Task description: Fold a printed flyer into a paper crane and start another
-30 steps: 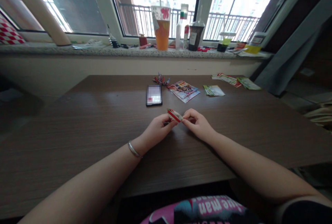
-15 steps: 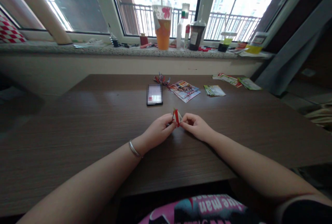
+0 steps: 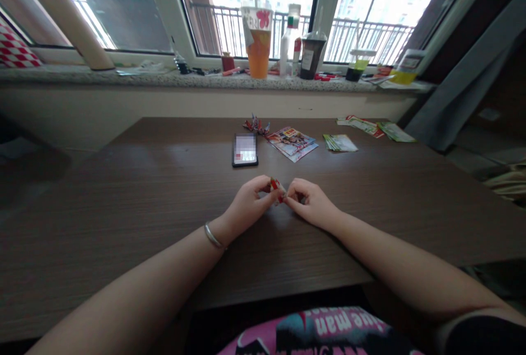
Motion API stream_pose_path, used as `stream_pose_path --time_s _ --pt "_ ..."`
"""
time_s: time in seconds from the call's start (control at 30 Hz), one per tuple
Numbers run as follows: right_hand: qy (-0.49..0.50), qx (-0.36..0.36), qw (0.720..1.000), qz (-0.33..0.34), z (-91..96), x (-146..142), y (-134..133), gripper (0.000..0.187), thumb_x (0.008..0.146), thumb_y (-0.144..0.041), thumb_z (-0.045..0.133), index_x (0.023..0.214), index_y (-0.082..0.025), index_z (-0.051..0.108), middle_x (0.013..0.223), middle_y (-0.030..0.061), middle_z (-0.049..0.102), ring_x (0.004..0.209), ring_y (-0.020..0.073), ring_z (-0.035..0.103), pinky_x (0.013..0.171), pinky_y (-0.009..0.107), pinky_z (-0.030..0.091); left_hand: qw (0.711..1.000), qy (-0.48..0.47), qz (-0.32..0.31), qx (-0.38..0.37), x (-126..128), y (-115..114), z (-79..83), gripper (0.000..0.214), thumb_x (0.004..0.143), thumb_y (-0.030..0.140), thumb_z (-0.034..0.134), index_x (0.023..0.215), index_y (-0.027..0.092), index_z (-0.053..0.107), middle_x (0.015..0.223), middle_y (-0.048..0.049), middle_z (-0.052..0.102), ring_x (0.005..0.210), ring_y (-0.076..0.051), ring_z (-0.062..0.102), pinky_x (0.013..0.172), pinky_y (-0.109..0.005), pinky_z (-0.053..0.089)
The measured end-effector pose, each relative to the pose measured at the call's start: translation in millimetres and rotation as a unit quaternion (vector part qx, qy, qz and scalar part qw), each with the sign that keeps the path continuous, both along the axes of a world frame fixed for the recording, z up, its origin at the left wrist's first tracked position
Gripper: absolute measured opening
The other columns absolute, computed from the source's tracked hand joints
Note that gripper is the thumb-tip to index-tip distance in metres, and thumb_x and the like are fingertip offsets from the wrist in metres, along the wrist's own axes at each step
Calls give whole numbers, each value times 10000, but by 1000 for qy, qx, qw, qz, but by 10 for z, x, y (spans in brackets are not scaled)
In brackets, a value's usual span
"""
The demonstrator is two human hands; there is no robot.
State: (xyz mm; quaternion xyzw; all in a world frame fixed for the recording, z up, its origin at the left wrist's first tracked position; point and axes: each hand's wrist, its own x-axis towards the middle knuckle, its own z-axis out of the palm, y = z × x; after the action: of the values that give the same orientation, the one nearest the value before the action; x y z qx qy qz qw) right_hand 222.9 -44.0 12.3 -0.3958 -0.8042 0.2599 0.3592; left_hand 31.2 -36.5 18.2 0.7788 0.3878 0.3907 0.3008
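While both hands' fingers pinch a folded paper, the brown table fronts a cluttered windowsill.

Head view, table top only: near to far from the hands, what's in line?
Left hand and right hand pinching a small red-and-white folded paper → black smartphone → small folded paper cranes at the far edge.

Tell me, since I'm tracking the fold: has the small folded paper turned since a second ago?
Yes. The folded paper lay flat and longer toward the phone; now it is pinched smaller between both hands.
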Motion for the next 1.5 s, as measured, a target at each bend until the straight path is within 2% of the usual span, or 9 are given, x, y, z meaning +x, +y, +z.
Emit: stream_pose_path --time_s 0.23,0.63,0.93,1.13,1.23,1.33,1.5 --pt "-16 -4 1000 17 1 -8 3 194 833 -177 583 652 -179 514 669 -27 485 629 106 458 588 226 349 997 -70 -9 -43 2 -3 10 176 862 300 599 875 131 649 780 -28 649 701 -132 600 678 -255 481" --pt "-8 -27 999 29 -5 -11 10 184 841 -199 596 669 -178 533 685 -20 502 649 114 466 601 231 354 997 -64 28 -36 12 -3 1 244 888 337 532 785 149 648 725 -19 641 677 -130 581 646 -241 460" --pt "-9 -48 998 33 -2 -12 7 196 839 -212 601 660 -173 532 681 -18 498 652 118 462 599 234 349 998 -51 33 0 -10 -5 7 202 854 319 601 739 156 627 701 -16 625 668 -132 560 653 -255 447" --pt "-14 -78 996 41 10 -19 7 141 837 -208 600 706 -168 571 700 -19 518 626 107 465 576 227 348 989 -124 16 -83 19 -29 -13 263 875 356 550 694 167 526 628 13 564 579 -112 515 575 -235 413" --pt "-18 -83 995 44 0 -19 9 138 837 -211 603 711 -168 570 690 -27 513 610 101 454 574 225 345 981 -152 7 -116 -2 5 -12 299 889 394 515 705 162 552 640 10 568 593 -116 529 601 -243 428" --pt "-31 -82 995 43 -21 -10 18 163 830 -206 607 682 -169 550 677 -30 503 614 102 454 583 229 343 971 -200 36 -126 -42 69 -28 337 894 442 506 728 157 579 667 2 582 635 -123 556 652 -250 454" --pt "-8 -105 994 7 -58 19 71 155 845 -267 583 723 -174 570 684 -25 503 623 114 449 589 243 339 950 -250 -28 -186 -64 135 -119 456 911 571 418 991 157 590 835 -47 666 742 -163 625 725 -297 484"
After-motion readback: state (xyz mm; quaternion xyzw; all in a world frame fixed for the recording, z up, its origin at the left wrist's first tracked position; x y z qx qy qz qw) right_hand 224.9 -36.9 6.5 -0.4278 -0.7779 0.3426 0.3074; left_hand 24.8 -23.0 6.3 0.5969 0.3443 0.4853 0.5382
